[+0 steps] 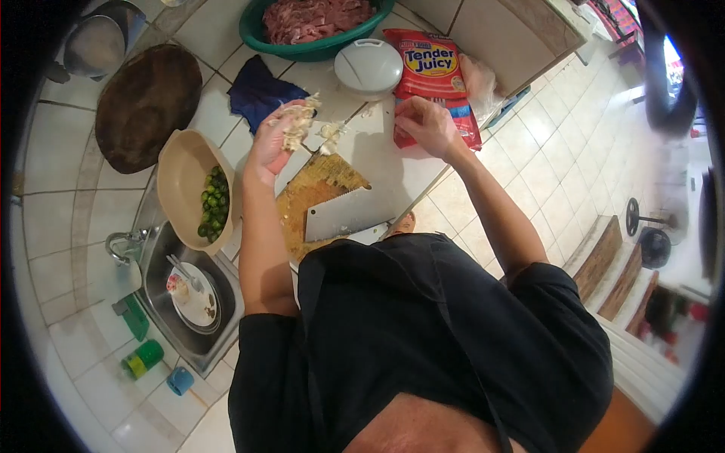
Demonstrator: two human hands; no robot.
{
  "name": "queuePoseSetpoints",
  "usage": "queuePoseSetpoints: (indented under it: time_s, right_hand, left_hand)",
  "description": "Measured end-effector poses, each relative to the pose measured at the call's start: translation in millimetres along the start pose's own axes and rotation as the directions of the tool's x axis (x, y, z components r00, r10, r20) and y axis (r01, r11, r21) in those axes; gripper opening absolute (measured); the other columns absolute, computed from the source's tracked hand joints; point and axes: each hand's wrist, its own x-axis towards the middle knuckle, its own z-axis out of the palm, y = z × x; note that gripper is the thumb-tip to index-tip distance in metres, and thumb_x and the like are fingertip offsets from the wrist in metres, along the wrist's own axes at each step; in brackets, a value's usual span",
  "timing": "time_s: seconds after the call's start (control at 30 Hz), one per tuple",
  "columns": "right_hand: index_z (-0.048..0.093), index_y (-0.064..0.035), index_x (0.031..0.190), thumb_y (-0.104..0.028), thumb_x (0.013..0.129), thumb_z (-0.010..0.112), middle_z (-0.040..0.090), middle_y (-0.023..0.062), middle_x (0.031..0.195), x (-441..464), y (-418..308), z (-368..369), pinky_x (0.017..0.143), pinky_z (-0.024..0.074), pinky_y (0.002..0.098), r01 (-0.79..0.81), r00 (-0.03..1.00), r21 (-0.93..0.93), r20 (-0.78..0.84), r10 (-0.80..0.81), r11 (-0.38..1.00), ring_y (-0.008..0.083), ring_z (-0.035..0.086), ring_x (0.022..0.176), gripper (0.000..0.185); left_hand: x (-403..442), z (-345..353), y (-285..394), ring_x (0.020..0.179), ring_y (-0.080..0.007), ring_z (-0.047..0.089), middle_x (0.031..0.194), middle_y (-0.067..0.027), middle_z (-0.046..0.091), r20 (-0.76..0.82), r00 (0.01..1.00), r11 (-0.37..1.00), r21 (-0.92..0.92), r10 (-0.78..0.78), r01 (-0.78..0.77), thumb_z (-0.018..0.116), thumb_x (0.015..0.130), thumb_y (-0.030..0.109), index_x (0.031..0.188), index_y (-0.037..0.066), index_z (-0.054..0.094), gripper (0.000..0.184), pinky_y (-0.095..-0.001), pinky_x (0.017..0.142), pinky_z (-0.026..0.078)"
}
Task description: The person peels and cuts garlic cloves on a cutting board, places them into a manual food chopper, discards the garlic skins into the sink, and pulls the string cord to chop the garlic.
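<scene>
My left hand (pixel 270 147) is raised over the white tiled counter, its fingers curled around pale, papery scraps (pixel 297 130) that look like garlic skins. A small heap of similar pale bits (pixel 330 134) lies on the counter just right of it. My right hand (pixel 429 127) hovers by the red Tender Juicy packs (pixel 432 66), fingers bent together; whatever they may hold is hidden. Nearer my body, a broad cleaver blade (pixel 347 214) rests on a worn wooden chopping board (pixel 321 177). A dark blue cloth (pixel 260 90) is crumpled beyond my left hand.
A green basin (pixel 249 36) of raw meat and a grey-white lidded container (pixel 368 66) stand at the back. On the left are a beige dish (pixel 177 166) with cut green vegetables, a dark round wooden slab (pixel 147 106) and a sink (pixel 162 283) holding plates.
</scene>
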Motion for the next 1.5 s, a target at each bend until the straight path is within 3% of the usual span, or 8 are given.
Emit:
queuePoseSetpoints:
  time_s: [0.37,0.53,0.57,0.73,0.87,1.0,1.23,1.5]
  right_hand:
    - [0.058,-0.0040,0.121,-0.008,0.081,0.056,0.058,0.0232,0.120,44.8,8.1,95.7,0.087,0.0484,0.0446,0.733,0.680,-0.270,0.275,-0.680,0.624,0.0313,0.057,0.105,0.040]
    - [0.058,-0.0093,0.128,-0.010,0.084,0.050,0.049,0.0098,0.140,71.0,0.4,106.1,0.098,0.0422,0.0444,0.869,0.398,-0.489,0.602,-0.692,0.074,0.0292,0.046,0.124,0.045]
    - [0.059,-0.0064,0.124,-0.010,0.084,0.050,0.053,0.0119,0.134,82.7,16.9,117.8,0.096,0.0441,0.0431,0.857,0.509,-0.376,0.512,-0.692,0.352,0.0281,0.047,0.126,0.040]
    - [0.063,-0.0050,0.113,-0.003,0.083,0.054,0.061,0.0146,0.117,97.5,14.4,107.7,0.092,0.0482,0.0402,0.865,0.500,-0.353,0.553,-0.666,0.356,0.0338,0.057,0.106,0.031]
    - [0.068,-0.0053,0.107,-0.012,0.086,0.063,0.069,0.0114,0.094,77.1,-30.4,108.3,0.083,0.0503,0.0319,0.411,0.886,-0.394,0.386,-0.258,0.822,0.0194,0.066,0.090,0.022]
    - [0.067,-0.0021,0.108,-0.018,0.092,0.064,0.067,0.0035,0.095,24.6,-137.1,141.5,0.082,0.0459,0.0253,0.249,0.903,0.051,0.349,-0.251,0.967,0.0109,0.060,0.087,0.023]
    - [0.067,-0.0017,0.110,-0.021,0.090,0.065,0.068,0.0045,0.094,-77.8,-249.1,403.4,0.077,0.0484,0.0255,0.122,0.495,0.443,0.749,-0.441,0.888,0.0103,0.061,0.083,0.028]
    - [0.065,0.0013,0.101,-0.011,0.085,0.071,0.065,0.0047,0.087,-150.7,-263.0,617.9,0.071,0.0469,0.0220,-0.595,0.285,0.268,0.952,-0.112,0.758,0.0112,0.060,0.080,0.021]
  left_hand:
    - [-80.1,-9.7,33.4,0.102,-0.0260,0.052,0.120,-0.0172,0.054,0.056,0.987,0.452,-0.892,0.153,-0.019,0.049,0.098,0.013,0.122,0.002,0.055,0.028,-0.0379,0.081,0.048]
    - [-202.1,-27.7,54.6,0.102,-0.0264,0.048,0.115,-0.0165,0.050,-0.166,0.936,0.256,-0.934,0.311,-0.251,0.050,0.096,0.015,0.127,0.000,0.049,0.035,-0.0379,0.084,0.046]
    - [-237.2,-38.1,51.1,0.102,-0.0264,0.048,0.115,-0.0165,0.050,-0.239,0.914,0.244,-0.913,0.328,-0.327,0.050,0.096,0.015,0.127,0.000,0.049,0.035,-0.0379,0.084,0.046]
    - [-352.5,-95.4,26.9,0.101,-0.0261,0.049,0.118,-0.0172,0.051,-0.441,0.768,0.232,-0.776,0.465,-0.586,0.047,0.099,0.016,0.125,0.000,0.052,0.032,-0.0384,0.084,0.046]
    - [-456.0,-165.1,8.7,0.108,-0.0269,0.053,0.125,-0.0188,0.054,-0.656,0.560,0.236,-0.519,0.507,-0.822,0.044,0.100,0.015,0.124,0.001,0.052,0.029,-0.0384,0.084,0.047]
    - [-534.7,-230.6,-11.4,0.103,-0.0259,0.055,0.122,-0.0184,0.056,-0.801,0.438,0.348,-0.307,0.408,-0.886,0.045,0.100,0.013,0.121,0.001,0.054,0.026,-0.0375,0.082,0.049]
    - [-564.4,-333.8,-67.7,0.083,-0.0160,0.063,0.101,-0.0058,0.066,-0.930,0.362,0.763,-0.183,0.070,-0.620,0.053,0.098,0.016,0.112,0.007,0.060,0.019,-0.0299,0.067,0.052]
    - [-550.5,-361.1,-83.9,0.075,-0.0136,0.063,0.091,-0.0041,0.067,-0.946,0.320,0.806,-0.230,-0.053,-0.546,0.054,0.098,0.018,0.106,0.006,0.063,0.017,-0.0246,0.059,0.050]
